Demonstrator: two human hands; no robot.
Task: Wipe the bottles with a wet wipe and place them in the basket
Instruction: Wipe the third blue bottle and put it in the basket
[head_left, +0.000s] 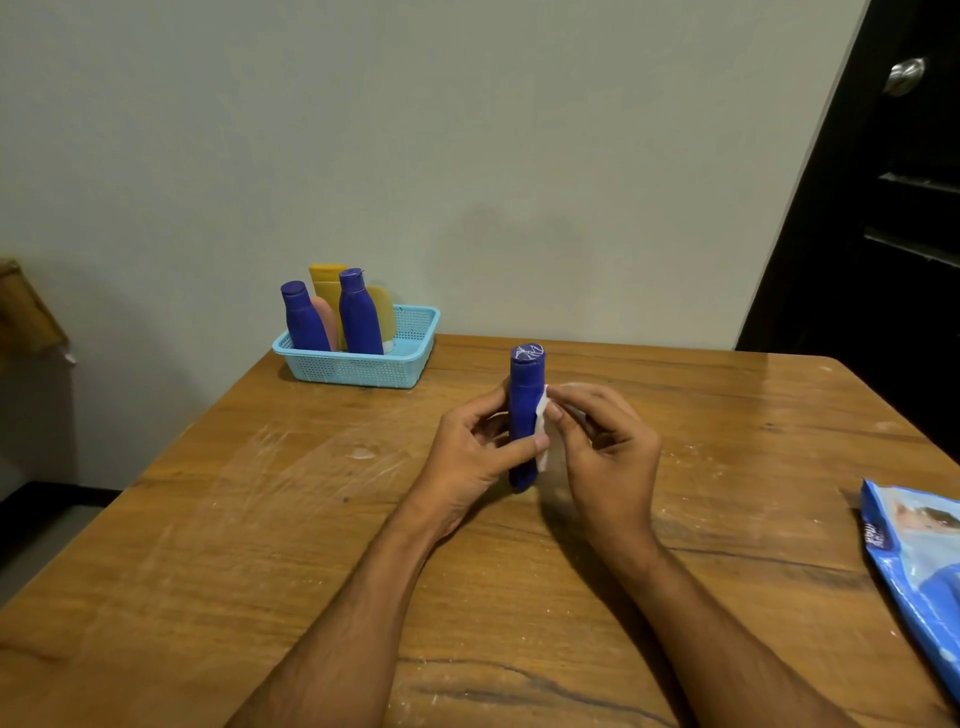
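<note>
My left hand (475, 457) grips a blue bottle (523, 410) upright above the middle of the wooden table (260, 519). Its cap end points up and away from me. My right hand (605, 452) presses a white wet wipe (541, 434) against the bottle's right side with thumb and fingers. At the back left of the table stands a light blue basket (415, 332). It holds two blue bottles (359, 317), yellow bottles (326, 280) and a pink one (326, 319), all standing upright.
A blue pack of wet wipes (919, 571) lies at the table's right edge. A pale wall rises just behind the table, and a dark door with a round knob (905, 75) is at the far right.
</note>
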